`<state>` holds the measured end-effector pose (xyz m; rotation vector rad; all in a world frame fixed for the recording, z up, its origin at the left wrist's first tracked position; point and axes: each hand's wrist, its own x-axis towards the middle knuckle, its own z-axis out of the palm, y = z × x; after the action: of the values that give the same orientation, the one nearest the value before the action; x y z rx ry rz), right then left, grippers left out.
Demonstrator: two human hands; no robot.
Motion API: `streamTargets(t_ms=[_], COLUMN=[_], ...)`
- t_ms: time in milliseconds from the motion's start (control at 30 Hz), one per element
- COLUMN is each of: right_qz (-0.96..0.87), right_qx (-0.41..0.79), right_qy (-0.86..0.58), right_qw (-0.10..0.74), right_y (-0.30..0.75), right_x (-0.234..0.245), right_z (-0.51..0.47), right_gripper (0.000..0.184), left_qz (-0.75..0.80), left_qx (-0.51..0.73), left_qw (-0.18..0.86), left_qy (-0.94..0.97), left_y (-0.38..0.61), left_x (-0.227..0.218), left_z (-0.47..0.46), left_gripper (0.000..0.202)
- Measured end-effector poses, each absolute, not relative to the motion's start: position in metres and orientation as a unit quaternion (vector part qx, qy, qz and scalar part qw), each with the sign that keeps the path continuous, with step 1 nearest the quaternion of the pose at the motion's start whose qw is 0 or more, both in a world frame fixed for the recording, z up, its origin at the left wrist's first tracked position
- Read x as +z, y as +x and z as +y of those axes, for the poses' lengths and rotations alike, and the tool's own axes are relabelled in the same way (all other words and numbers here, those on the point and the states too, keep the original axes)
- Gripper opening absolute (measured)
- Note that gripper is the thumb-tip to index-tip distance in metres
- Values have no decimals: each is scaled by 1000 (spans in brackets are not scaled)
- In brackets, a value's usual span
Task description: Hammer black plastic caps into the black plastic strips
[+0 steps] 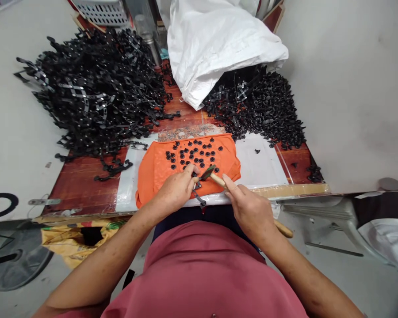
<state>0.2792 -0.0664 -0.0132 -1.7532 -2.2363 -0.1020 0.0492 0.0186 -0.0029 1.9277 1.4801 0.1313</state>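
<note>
A black strip (199, 197) hangs between my hands, pinched in my left hand (175, 189); my right hand (252, 210) grips a wooden-handled tool (218, 179). The strip looks slim, round-ended.

Shows bright orange cloth (146, 174) near, black parts (102, 92) left and right, white sack (215, 39) far, streaked red-brown surface (84, 174).

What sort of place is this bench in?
Likely a small workshop or factory workstation. It shows in the heaps of black parts on the red-brown table, the large white sack, and the wooden-handled tool in the right hand.
</note>
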Motion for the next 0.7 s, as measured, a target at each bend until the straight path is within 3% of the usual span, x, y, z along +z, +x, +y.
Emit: streamTargets(t_ms=[67,167,300,433,600,700], right_qz=[-782,-766,-690,-637,-605,-609], right_qx=[-3,78,175,204,207,194], right_qy=[-612,-609,-628,-676,-707,-715], right_qw=[116,187,315,310,302,282], right_y=[278,282,297,321,341,340], right_x=[-15,-17,-24,-40,-56,-54], right_z=[-65,-65,-68,-69,-65,-66], right_gripper=[45,47,48,47,50,49], left_qz=[571,565,532,432,431,493], left_qx=[58,114,227,295,323,324], left_qw=[348,383,596,769,788,729], left_qy=[741,722,557,367,297,347], left_y=[50,48,40,31,29,18], left_x=[-3,-4,-1,7,18,40], left_z=[19,17,14,15,18,28], left_gripper=[18,14,18,32,38,39])
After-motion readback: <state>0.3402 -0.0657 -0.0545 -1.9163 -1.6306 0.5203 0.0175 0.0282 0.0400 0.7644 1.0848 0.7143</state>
